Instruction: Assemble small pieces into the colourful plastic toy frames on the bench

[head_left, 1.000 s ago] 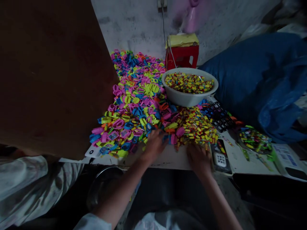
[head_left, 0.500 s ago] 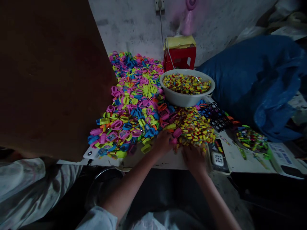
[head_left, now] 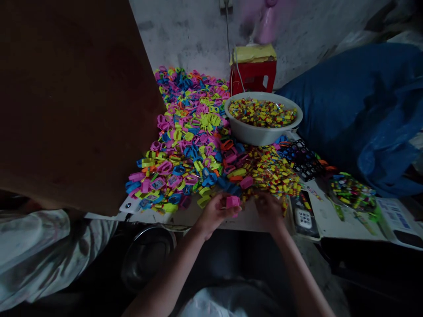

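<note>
My left hand (head_left: 214,214) is closed around a pink plastic toy watch (head_left: 233,201), holding it just above the table's front edge. To its right, my right hand (head_left: 270,212) is low at the near edge of a heap of small yellow-and-red wrapped pieces (head_left: 276,171). Its fingers point toward my left hand, but shadow and blur hide whether they grip anything. Beyond my left hand spreads a large pile of toy watches (head_left: 178,169) in pink, blue, yellow and orange. Another pink toy watch (head_left: 246,182) rests between the two heaps.
A white basin (head_left: 261,134) full of similar small pieces stands behind the heap. Right of it are a black grid tray (head_left: 302,160), a phone (head_left: 304,219) and a large blue bag (head_left: 343,105). A tall brown panel (head_left: 76,101) blocks the left; another person's sleeve (head_left: 29,242) shows below it.
My left hand has drawn back from the pile toward me and lifted the pink toy watch. My right hand has stayed near the small pieces, its fingers turned more to the left.
</note>
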The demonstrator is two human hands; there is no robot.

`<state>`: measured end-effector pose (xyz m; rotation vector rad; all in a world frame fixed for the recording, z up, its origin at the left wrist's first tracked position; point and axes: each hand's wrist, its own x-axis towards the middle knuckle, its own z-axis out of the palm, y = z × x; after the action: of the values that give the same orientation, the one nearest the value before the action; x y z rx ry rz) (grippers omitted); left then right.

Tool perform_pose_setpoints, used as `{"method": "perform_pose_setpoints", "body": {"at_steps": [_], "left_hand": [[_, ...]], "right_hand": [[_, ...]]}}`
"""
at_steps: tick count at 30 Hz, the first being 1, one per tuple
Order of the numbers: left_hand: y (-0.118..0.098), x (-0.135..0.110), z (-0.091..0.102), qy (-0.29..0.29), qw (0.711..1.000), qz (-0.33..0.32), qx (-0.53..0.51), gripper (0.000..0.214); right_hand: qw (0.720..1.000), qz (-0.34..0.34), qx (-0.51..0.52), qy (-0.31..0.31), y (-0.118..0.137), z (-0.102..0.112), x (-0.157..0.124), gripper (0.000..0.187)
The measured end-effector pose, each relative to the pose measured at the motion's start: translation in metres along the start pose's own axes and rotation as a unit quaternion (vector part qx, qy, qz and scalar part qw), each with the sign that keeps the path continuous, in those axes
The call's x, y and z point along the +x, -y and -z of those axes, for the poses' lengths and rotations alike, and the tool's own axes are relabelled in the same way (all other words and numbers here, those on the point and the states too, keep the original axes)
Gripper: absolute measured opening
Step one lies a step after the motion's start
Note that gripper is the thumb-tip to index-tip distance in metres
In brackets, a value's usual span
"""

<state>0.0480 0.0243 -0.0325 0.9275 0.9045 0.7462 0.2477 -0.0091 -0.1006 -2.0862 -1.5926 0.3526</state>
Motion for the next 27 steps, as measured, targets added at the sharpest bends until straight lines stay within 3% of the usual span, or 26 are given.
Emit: {"method": "perform_pose_setpoints", "body": {"at_steps": [2, 4, 6, 11, 19, 22, 27], "left_hand": [[-0.006, -0.011, -0.001, 0.018, 1.000, 0.010, 0.021, 0.056], [-0.009, -0.018, -0.002, 0.032, 0.998, -0.001, 0.061, 0.056], [-0.012, -0.024, -0.004, 0.049, 0.993, -0.014, 0.107, 0.056], [-0.013, -0.032, -0.007, 0.038, 0.971, -0.061, 0.227, 0.052], [-0.024, -0.038, -0.011, 0.004, 0.930, -0.127, 0.346, 0.047], [-0.020, -0.036, -0.007, 0.009, 0.936, -0.090, 0.340, 0.052], [-0.005, -0.030, 0.003, 0.050, 0.970, 0.059, 0.232, 0.061]], "right_hand": [[0.994, 0.042, 0.099, 0.006, 0.011, 0.013, -0.014, 0.025], [0.949, 0.118, 0.292, 0.015, 0.025, 0.027, -0.030, 0.019], [0.920, 0.144, 0.365, 0.009, 0.039, 0.038, -0.044, 0.013], [0.942, 0.163, 0.287, -0.061, 0.053, 0.050, -0.059, 0.013], [0.957, 0.224, 0.177, -0.050, 0.056, 0.060, -0.060, 0.020], [0.963, 0.255, 0.078, -0.029, 0.059, 0.066, -0.060, 0.022], [0.960, 0.281, -0.003, 0.015, 0.059, 0.067, -0.064, 0.009]]}}
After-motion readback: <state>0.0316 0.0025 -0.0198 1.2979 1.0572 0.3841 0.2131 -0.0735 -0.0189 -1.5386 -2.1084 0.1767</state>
